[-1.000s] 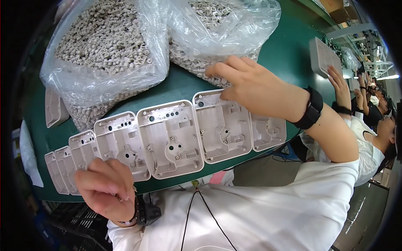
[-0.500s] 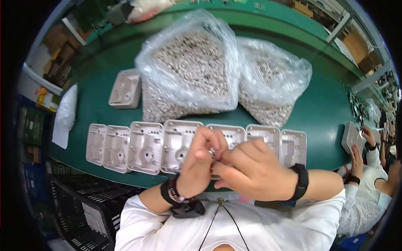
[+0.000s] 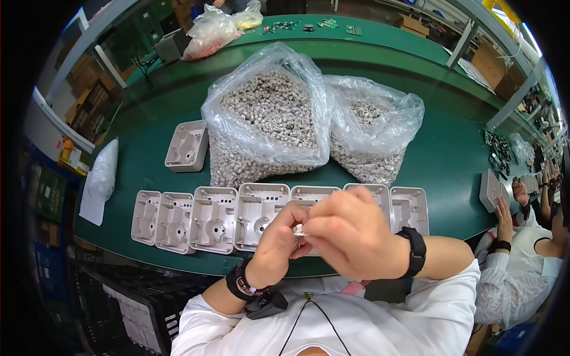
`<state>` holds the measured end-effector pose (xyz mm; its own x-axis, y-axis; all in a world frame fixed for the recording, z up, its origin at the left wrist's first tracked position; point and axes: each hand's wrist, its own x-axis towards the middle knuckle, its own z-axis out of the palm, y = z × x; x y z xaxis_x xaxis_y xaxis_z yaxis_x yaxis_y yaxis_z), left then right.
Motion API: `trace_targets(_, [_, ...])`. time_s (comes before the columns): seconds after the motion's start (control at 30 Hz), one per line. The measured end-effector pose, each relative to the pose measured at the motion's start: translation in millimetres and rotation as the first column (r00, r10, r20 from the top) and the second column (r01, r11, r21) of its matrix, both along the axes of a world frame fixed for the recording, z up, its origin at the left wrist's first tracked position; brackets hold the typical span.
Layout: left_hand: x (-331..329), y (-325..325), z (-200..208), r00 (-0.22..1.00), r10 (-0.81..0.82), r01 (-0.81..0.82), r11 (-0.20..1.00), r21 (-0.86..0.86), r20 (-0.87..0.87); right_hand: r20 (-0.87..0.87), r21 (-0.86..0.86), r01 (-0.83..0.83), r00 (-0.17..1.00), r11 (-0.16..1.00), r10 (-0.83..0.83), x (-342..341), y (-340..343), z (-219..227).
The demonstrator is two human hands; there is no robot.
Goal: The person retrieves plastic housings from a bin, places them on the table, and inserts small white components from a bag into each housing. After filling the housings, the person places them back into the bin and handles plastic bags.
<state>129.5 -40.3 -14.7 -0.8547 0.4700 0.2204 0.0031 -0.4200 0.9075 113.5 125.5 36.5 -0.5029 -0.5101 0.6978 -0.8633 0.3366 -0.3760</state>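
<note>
My left hand (image 3: 274, 242) and my right hand (image 3: 355, 232) meet in front of me, above the near edge of the green table. Between their fingertips shows a small whitish plastic piece (image 3: 298, 229). Both hands pinch at it, and its exact shape is partly covered by the fingers. Beneath and behind them runs a row of several light grey plastic housings (image 3: 213, 219), open side up, with round bosses and holes inside. My hands hide parts of the housings in the middle of the row.
Past the row stand a large clear bag (image 3: 267, 113) and a smaller bag (image 3: 371, 133), both full of small greyish pieces. Another housing (image 3: 186, 147) sits left of them. A white packet (image 3: 102, 178) lies far left, a black crate (image 3: 127, 302) below. A co-worker (image 3: 513, 267) sits at right.
The view has tilted, showing more of the far table. My left fingers, raised before, now curl in around the small whitish piece, which shows more clearly. My right hand stays close against it.
</note>
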Motion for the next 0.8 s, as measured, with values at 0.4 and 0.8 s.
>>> trace_targets(0.4, [-4.3,-8.1,16.5,0.966,0.113,-0.196,0.907,-0.373,-0.232,0.442,-0.141,-0.077,0.887,0.987,0.133,-5.6,12.6,-6.0])
trace_targets(0.8, [7.7,-17.2,18.0,0.948,0.07,-0.212,0.866,-0.453,-0.31,0.259,-0.052,-0.06,0.963,0.997,0.072,10.8,7.6,-11.4])
